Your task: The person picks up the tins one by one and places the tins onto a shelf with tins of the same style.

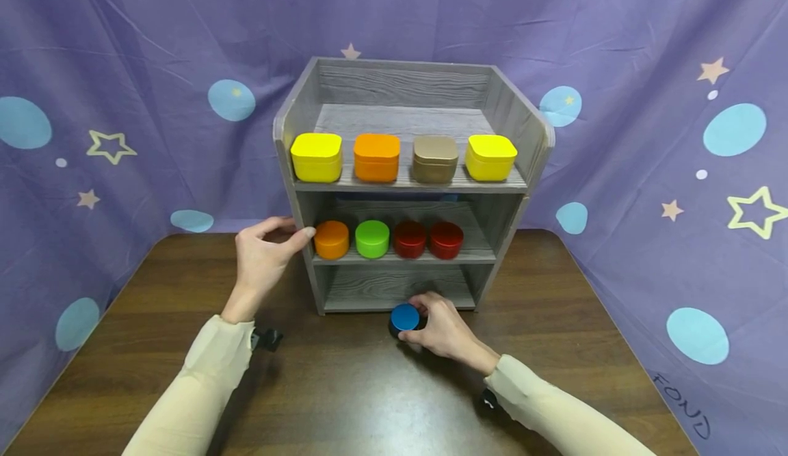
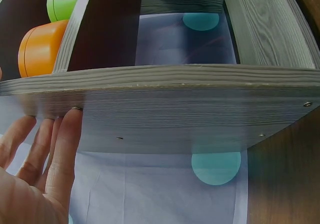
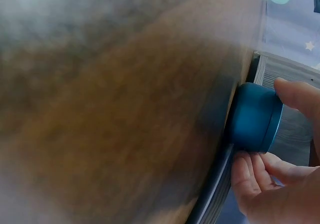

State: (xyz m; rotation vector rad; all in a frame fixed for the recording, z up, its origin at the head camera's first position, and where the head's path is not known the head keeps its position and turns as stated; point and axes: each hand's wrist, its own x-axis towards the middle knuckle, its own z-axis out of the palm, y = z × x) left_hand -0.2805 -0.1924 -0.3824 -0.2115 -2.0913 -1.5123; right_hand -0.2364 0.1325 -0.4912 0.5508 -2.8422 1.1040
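Observation:
In the head view my right hand (image 1: 446,327) grips a round blue tin (image 1: 405,317) low at the front of a grey wooden shelf unit (image 1: 403,81). The right wrist view shows thumb and fingers on opposite sides of the blue tin (image 3: 254,118). My left hand (image 1: 261,259) holds the unit's left side panel. Its fingers (image 2: 64,154) press the outer face, with the thumb round at the front edge, close to a round orange tin (image 1: 332,240). Beside that tin on the middle shelf stand a green tin (image 1: 372,239) and two dark red tins, one near the centre (image 1: 410,239).
Along the top shelf stand square-sided tins: yellow (image 1: 317,158), orange (image 1: 377,158), brown (image 1: 434,159) and another yellow (image 1: 490,158). The unit stands on a brown wooden table (image 1: 345,394). A purple patterned cloth (image 1: 185,46) hangs behind and at both sides.

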